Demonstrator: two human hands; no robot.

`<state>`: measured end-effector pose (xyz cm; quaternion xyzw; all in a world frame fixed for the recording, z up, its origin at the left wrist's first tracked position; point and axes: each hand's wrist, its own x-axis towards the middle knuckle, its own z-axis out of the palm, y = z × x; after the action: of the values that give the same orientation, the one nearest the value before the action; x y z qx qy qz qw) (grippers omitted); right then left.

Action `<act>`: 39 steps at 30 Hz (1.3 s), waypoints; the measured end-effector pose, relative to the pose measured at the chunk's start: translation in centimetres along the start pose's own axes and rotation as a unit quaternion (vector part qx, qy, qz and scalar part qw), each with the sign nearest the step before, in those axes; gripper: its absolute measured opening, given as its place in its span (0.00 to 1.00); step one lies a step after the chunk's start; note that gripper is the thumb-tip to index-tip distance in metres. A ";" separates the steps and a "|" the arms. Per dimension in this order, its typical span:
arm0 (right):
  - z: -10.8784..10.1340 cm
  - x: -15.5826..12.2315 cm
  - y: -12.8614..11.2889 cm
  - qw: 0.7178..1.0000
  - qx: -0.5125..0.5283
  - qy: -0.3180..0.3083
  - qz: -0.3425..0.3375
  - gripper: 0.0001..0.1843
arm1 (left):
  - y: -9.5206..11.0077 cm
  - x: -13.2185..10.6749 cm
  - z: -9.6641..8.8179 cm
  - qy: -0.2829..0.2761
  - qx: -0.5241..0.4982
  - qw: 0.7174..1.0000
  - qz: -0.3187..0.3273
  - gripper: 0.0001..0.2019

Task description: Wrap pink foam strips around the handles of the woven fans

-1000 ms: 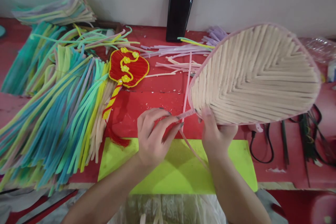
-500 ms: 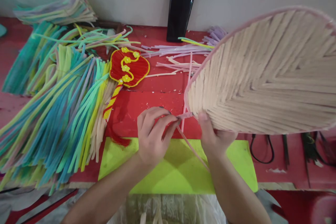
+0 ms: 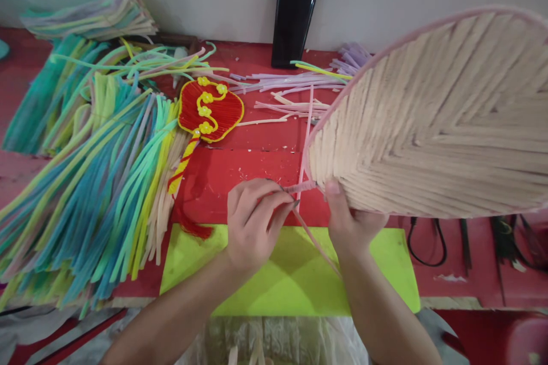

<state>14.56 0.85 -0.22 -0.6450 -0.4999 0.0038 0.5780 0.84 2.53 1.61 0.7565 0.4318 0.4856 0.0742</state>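
A large cream fan (image 3: 419, 131) made of pipe cleaners, edged in pink, is raised over the right side of the table. My right hand (image 3: 353, 222) grips its lower edge near the handle end, thumb on the near face. A short handle wrapped in pink pipe cleaner (image 3: 302, 186) sticks out to the left of the fan. My left hand (image 3: 257, 219) is closed at the free end of this handle, fingers pinching the wrap. From those fingertips a loose pink pipe cleaner (image 3: 317, 244) slants down to the right, towards my right wrist.
Bundles of coloured pipe cleaners (image 3: 107, 199) cover the left side. Beside them lies a small red fan (image 3: 222, 108) with yellow trim and tassel. A black phone (image 3: 297, 11) leans on the wall. Purple pipe cleaners (image 3: 291, 80) lie behind, a yellow-green mat (image 3: 278, 291) in front.
My left hand has shifted slightly at the handle, and more of the pink wrap shows. The fan has tilted a little and moved slightly right.
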 end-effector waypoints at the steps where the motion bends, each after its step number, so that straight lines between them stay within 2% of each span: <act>1: 0.0 0.0 0.0 1.000 -0.003 -0.001 0.006 0.08 | 0.0 0.0 0.0 0.002 0.002 1.000 -0.002 0.04; 14: 0.0 0.1 -0.1 0.999 0.037 -0.004 0.000 0.07 | -0.4 -0.1 0.3 0.007 0.019 1.000 -0.009 0.05; 22: -0.2 0.2 -0.2 1.000 0.014 -0.008 0.009 0.08 | -0.3 -0.1 0.3 0.006 0.018 1.000 0.004 0.05; 39: -0.2 0.2 -1.4 0.999 0.016 -0.008 0.047 0.08 | -0.2 -0.2 -0.6 0.002 0.017 0.999 0.028 0.03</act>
<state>13.89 0.57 1.00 -0.6586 -0.4729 0.0441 0.5836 0.24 2.34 1.69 0.7685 0.4183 0.4820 0.0469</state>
